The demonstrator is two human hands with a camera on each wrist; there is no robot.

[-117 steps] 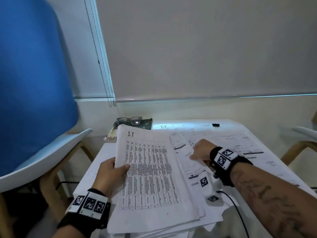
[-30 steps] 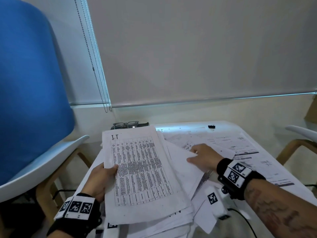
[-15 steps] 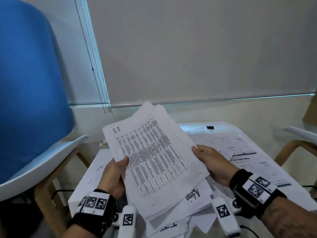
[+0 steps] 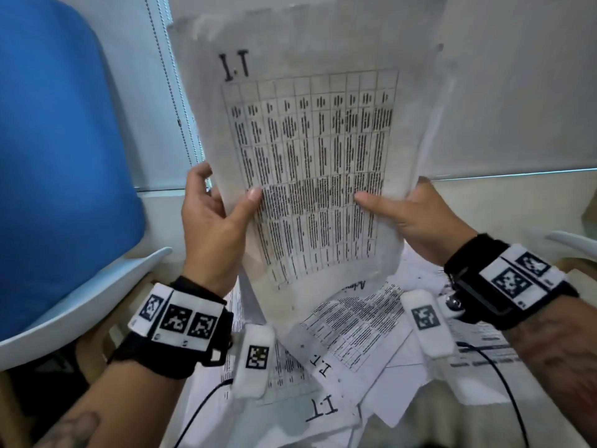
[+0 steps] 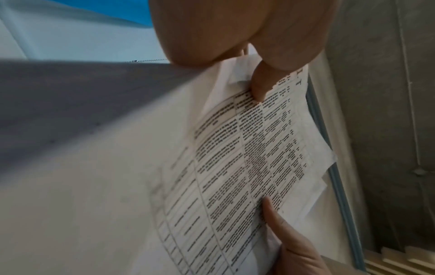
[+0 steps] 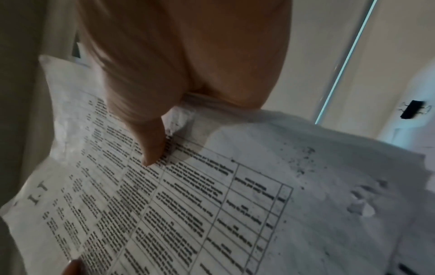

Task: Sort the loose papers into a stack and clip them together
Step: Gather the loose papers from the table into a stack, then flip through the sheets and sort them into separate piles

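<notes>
Both hands, left hand (image 4: 211, 218) and right hand (image 4: 416, 218), pinch the upright paper stack (image 4: 316, 150) between them.

The raised sheaf of papers (image 4: 310, 163) stands upright between the two hands, walling off the view and the way forward over the tabletop (image 4: 484, 412); below its lower edge, loose printed sheets (image 4: 352, 337) lie fanned across the near tabletop, leaving little bare surface; the blue chair (image 4: 61, 150) crowds the left side, close beside the left hand (image 4: 213, 221); the binder clip (image 6: 412, 109) lies alone on the far tabletop, with open surface around it.
</notes>
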